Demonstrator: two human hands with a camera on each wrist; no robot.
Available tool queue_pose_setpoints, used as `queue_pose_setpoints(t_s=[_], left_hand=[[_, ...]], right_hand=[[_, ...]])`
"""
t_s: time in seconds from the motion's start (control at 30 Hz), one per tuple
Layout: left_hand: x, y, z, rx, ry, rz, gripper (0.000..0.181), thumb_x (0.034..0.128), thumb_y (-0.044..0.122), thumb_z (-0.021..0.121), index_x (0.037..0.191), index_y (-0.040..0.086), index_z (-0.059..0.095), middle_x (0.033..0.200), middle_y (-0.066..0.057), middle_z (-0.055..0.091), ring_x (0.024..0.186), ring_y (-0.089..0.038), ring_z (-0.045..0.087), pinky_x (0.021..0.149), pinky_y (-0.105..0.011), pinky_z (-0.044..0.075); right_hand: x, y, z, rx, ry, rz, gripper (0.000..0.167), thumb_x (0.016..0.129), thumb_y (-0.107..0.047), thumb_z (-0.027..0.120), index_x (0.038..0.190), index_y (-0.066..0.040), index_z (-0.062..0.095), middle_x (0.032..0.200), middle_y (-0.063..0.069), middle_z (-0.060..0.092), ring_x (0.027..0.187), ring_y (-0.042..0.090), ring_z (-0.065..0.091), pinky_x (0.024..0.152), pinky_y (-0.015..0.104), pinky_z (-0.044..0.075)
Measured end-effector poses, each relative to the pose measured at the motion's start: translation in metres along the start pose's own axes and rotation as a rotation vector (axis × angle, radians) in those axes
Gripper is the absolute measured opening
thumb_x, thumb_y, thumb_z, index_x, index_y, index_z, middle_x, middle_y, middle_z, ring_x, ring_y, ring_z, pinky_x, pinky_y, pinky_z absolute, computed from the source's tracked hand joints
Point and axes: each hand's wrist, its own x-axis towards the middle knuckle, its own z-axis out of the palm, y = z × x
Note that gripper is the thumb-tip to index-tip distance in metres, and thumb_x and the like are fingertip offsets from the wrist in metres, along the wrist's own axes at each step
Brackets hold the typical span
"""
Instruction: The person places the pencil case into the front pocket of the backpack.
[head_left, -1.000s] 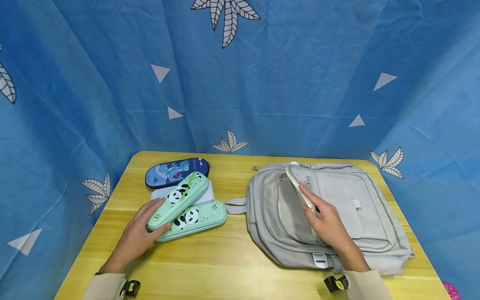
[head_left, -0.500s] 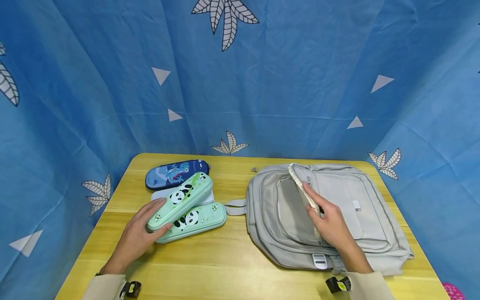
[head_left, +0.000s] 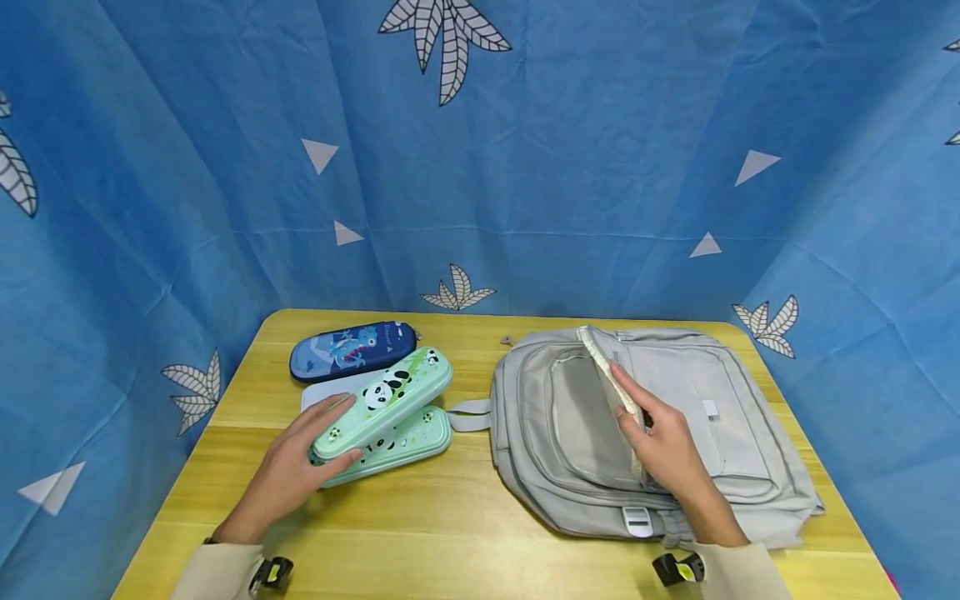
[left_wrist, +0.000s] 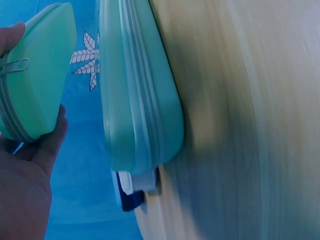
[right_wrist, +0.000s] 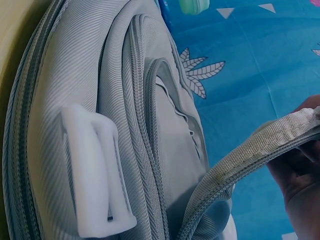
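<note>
My left hand (head_left: 288, 471) grips a mint-green panda pencil case (head_left: 390, 392) by its near end, thumb on one side and fingers on the other. In the left wrist view, that pencil case hangs clear of a second green panda pencil case (left_wrist: 142, 100), which lies on the table. At right, a grey backpack (head_left: 742, 417) lies flat with its front pocket unzipped. My right hand (head_left: 667, 442) holds up the zipped edge of the pocket flap (head_left: 611, 375) between thumb and fingers. The right wrist view shows the pocket opening (right_wrist: 175, 150) gaping beside the raised flap.
A blue dinosaur pencil case (head_left: 352, 348) lies at the back left. In front of it is a flat white case (head_left: 326, 390), partly covered. The backpack's loop strap (head_left: 470, 414) reaches toward the cases. A blue curtain (head_left: 570, 167) surrounds the wooden table (head_left: 450, 533).
My left hand has moved right and lifted the top panda pencil case, which shifted rightward over the lower one. My right hand keeps its hold on the flap.
</note>
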Motion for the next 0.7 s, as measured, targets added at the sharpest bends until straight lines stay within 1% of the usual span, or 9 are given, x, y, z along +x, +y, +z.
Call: queue_pose_setpoints(t_s=[0.07, 0.1, 0.13, 0.2, 0.3, 0.4, 0.47, 0.63, 0.7], left_hand=[[0.001, 0.003, 0.002, -0.006, -0.009, 0.009, 0.076, 0.0977, 0.047, 0.082, 0.165, 0.041, 0.047, 0.170, -0.006, 0.047, 0.153, -0.043, 0.047, 0.113, -0.071, 0.044], [0.002, 0.005, 0.003, -0.006, -0.013, 0.017, 0.077, 0.0977, 0.047, 0.082, 0.165, 0.041, 0.047, 0.170, -0.006, 0.047, 0.153, -0.042, 0.047, 0.113, -0.071, 0.044], [0.003, 0.006, 0.004, -0.012, -0.018, 0.023, 0.077, 0.0978, 0.047, 0.082, 0.165, 0.041, 0.046, 0.170, -0.005, 0.047, 0.154, -0.042, 0.046, 0.113, -0.072, 0.044], [0.005, 0.010, 0.006, -0.021, -0.030, 0.035, 0.077, 0.0978, 0.047, 0.082, 0.165, 0.042, 0.046, 0.171, -0.004, 0.046, 0.154, -0.041, 0.046, 0.114, -0.072, 0.044], [0.008, 0.014, 0.008, -0.026, -0.046, 0.052, 0.077, 0.0980, 0.046, 0.082, 0.165, 0.042, 0.046, 0.171, -0.002, 0.046, 0.154, -0.039, 0.047, 0.113, -0.071, 0.045], [0.011, 0.020, 0.011, -0.030, -0.057, 0.072, 0.077, 0.0973, 0.044, 0.084, 0.165, 0.041, 0.047, 0.170, 0.000, 0.047, 0.153, -0.036, 0.048, 0.113, -0.067, 0.047], [0.013, 0.024, 0.012, -0.034, -0.063, 0.085, 0.078, 0.0966, 0.043, 0.085, 0.165, 0.041, 0.047, 0.170, 0.001, 0.047, 0.153, -0.034, 0.048, 0.112, -0.064, 0.048], [0.021, 0.034, 0.019, -0.039, -0.091, 0.116, 0.078, 0.0963, 0.048, 0.084, 0.165, 0.042, 0.046, 0.170, 0.004, 0.047, 0.152, -0.030, 0.050, 0.109, -0.058, 0.050], [0.023, 0.036, 0.023, -0.039, -0.104, 0.127, 0.078, 0.0965, 0.051, 0.083, 0.165, 0.043, 0.046, 0.170, 0.005, 0.046, 0.152, -0.029, 0.050, 0.109, -0.057, 0.051]], right_hand=[[0.000, 0.000, 0.000, 0.006, 0.000, 0.009, 0.063, 0.105, 0.000, 0.066, 0.163, -0.020, 0.052, 0.164, 0.014, 0.054, 0.145, 0.014, 0.051, 0.097, 0.000, 0.043], [0.000, 0.000, 0.000, 0.014, 0.000, 0.009, 0.063, 0.106, 0.000, 0.066, 0.164, -0.020, 0.052, 0.164, 0.014, 0.054, 0.138, 0.011, 0.058, 0.091, 0.001, 0.045], [0.000, 0.000, -0.001, 0.019, 0.001, 0.009, 0.063, 0.106, 0.000, 0.065, 0.163, -0.020, 0.052, 0.164, 0.014, 0.053, 0.133, 0.006, 0.061, 0.087, 0.003, 0.046], [0.000, -0.001, -0.001, 0.028, 0.004, 0.013, 0.062, 0.106, 0.000, 0.065, 0.163, -0.020, 0.052, 0.164, 0.014, 0.053, 0.125, -0.004, 0.060, 0.082, 0.007, 0.047], [0.000, -0.002, -0.001, 0.043, 0.005, 0.021, 0.061, 0.107, 0.000, 0.064, 0.163, -0.020, 0.052, 0.165, 0.015, 0.053, 0.118, -0.012, 0.056, 0.078, 0.009, 0.048], [0.000, -0.003, -0.002, 0.054, 0.007, 0.034, 0.060, 0.107, -0.001, 0.064, 0.163, -0.020, 0.053, 0.164, 0.014, 0.053, 0.127, -0.014, 0.053, 0.082, 0.008, 0.050], [0.000, -0.004, -0.002, 0.058, 0.008, 0.042, 0.060, 0.107, -0.001, 0.063, 0.163, -0.021, 0.053, 0.165, 0.013, 0.053, 0.128, -0.012, 0.053, 0.083, 0.008, 0.050], [0.000, -0.006, -0.004, 0.044, 0.014, 0.058, 0.059, 0.108, -0.001, 0.062, 0.163, -0.022, 0.053, 0.165, 0.010, 0.054, 0.137, 0.010, 0.058, 0.086, 0.006, 0.050], [0.000, -0.006, -0.004, 0.040, 0.017, 0.062, 0.059, 0.108, -0.002, 0.062, 0.163, -0.022, 0.053, 0.165, 0.010, 0.054, 0.137, 0.013, 0.059, 0.086, 0.005, 0.051]])
